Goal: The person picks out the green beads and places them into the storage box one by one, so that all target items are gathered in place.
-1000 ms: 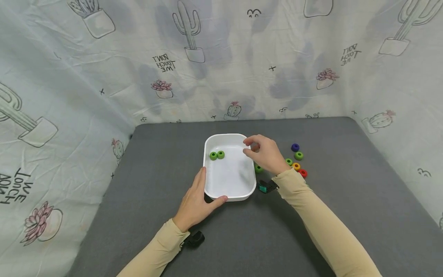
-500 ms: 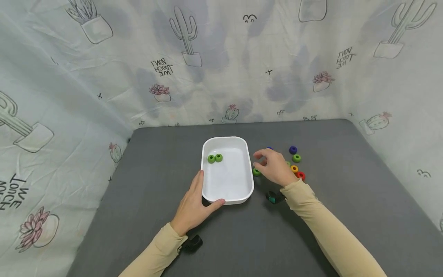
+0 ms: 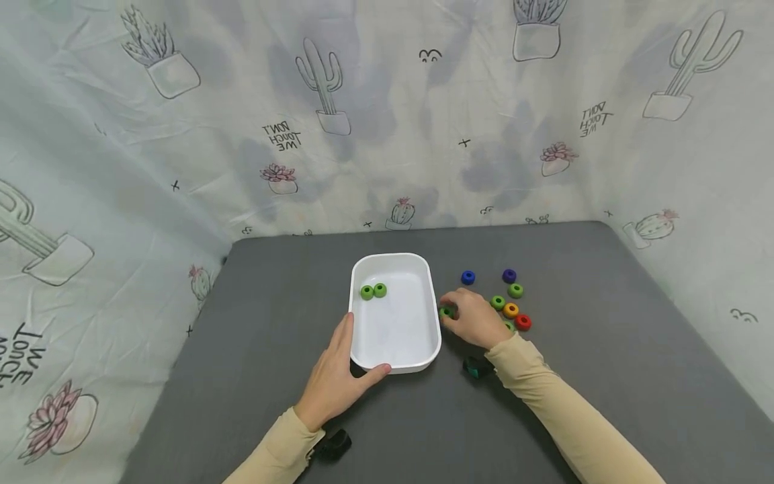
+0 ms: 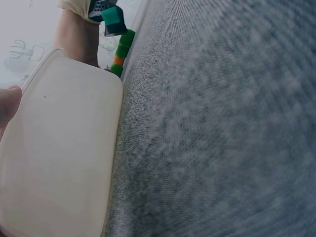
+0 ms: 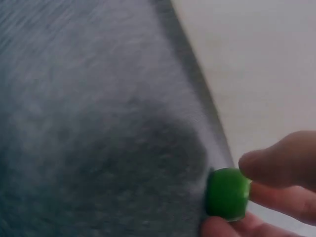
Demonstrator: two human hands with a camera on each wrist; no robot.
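A white rectangular tray [image 3: 396,336] stands on the table with two green beads [image 3: 373,291] inside, near its left wall. My left hand [image 3: 331,376] rests on the tray's near left corner, fingers along the left side and thumb at the front rim; the left wrist view shows the tray's outer wall [image 4: 64,143]. Just right of the tray, my right hand [image 3: 474,319] pinches a green bead [image 5: 228,194] between thumb and fingers, down at table level. In the head view the fingers partly cover this bead.
Right of my right hand lie loose beads: blue [image 3: 468,277], dark purple [image 3: 510,276], orange [image 3: 510,310], red [image 3: 523,323] and several green ones [image 3: 515,290]. Part of one green bead is hidden by the hand. A patterned curtain [image 3: 387,134] hangs behind the grey table [image 3: 290,296].
My right hand has moved from over the tray's right rim to the right and down onto the green bead beside it. The left hand keeps its place on the tray; the head view has tilted slightly.
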